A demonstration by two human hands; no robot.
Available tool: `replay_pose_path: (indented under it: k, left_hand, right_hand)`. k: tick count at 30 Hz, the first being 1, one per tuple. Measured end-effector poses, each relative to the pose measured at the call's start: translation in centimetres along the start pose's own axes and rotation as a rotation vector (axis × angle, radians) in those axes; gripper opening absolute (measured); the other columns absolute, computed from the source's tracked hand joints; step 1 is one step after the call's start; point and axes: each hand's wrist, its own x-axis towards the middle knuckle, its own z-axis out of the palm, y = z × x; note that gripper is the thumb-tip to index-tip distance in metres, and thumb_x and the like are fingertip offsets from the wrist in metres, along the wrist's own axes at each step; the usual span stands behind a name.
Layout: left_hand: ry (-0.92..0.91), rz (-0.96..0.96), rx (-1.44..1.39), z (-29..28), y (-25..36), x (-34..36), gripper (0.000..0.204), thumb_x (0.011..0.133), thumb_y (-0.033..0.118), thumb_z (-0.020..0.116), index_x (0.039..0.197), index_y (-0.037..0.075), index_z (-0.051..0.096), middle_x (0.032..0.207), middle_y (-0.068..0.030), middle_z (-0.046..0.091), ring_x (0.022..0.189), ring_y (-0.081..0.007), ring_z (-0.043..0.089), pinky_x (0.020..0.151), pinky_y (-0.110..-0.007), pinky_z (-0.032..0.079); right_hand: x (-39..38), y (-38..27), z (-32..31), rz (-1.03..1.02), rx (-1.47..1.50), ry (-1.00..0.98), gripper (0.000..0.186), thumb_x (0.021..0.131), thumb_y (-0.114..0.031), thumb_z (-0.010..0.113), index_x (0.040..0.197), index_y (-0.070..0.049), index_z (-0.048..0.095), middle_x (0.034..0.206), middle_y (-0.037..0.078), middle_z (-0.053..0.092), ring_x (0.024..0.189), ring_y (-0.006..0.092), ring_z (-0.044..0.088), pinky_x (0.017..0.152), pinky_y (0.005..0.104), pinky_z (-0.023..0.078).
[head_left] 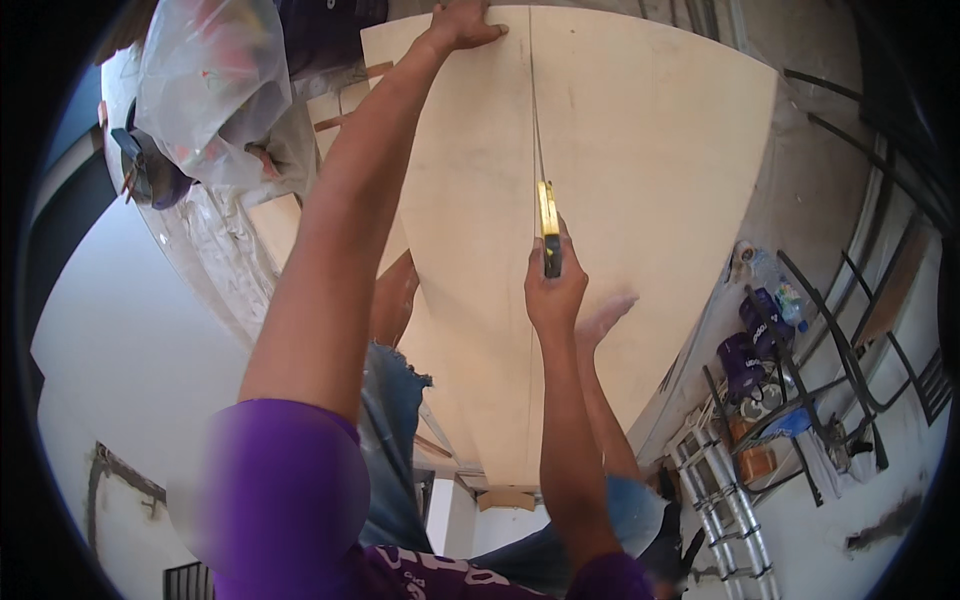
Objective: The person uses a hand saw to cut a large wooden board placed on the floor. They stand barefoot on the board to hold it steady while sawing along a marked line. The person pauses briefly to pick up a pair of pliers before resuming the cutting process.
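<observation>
One slim yellow-and-black hand tool (550, 232), over the middle of the board (655, 150). Thin dark line runs from its nose to the board's far edge; tape or string, cannot tell. Right hand (557, 290) closed round its black end. Left hand (466, 24) at the far edge, thumb out; whether it pinches anything, cannot tell from here. Board pale, faintly marked. Right of board: metal ladder (741, 512); purple containers (741, 364), contents unclear. Left of board: translucent plastic bag (205, 90), something reddish inside.
</observation>
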Motion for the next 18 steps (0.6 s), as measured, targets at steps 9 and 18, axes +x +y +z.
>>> replay_pose_path:
  k: [9, 18]
  left_hand:
    - [-0.004, -0.069, 0.008, -1.1, -1.8, -1.6, 0.079, 0.077, 0.052, 0.066, 0.133, -0.002, 0.05, 0.136, -0.0268, 0.05, 0.13, -0.0411, 0.044, 0.11, -0.052, 0.03]
    - [-0.052, 0.021, -0.05, -0.3, 0.0, 0.6, 0.074, 0.076, 0.05, 0.067, 0.127, -0.003, 0.054, 0.13, -0.028, 0.054, 0.125, -0.0416, 0.048, 0.108, -0.05, 0.035]
  right_hand:
    - [-11.8, -1.5, -4.6, -0.082, 0.085, 0.064, 0.044, 0.094, -0.011, 0.058, 0.136, 0.0, 0.05, 0.097, 0.018, 0.068, 0.078, 0.0132, 0.064, 0.07, 0.0292, 0.051]
    - [2.9, -2.3, -0.4, -0.047, 0.043, 0.029, 0.04, 0.094, -0.011, 0.056, 0.131, 0.003, 0.053, 0.082, 0.015, 0.066, 0.069, 0.0174, 0.063, 0.063, 0.0312, 0.05]
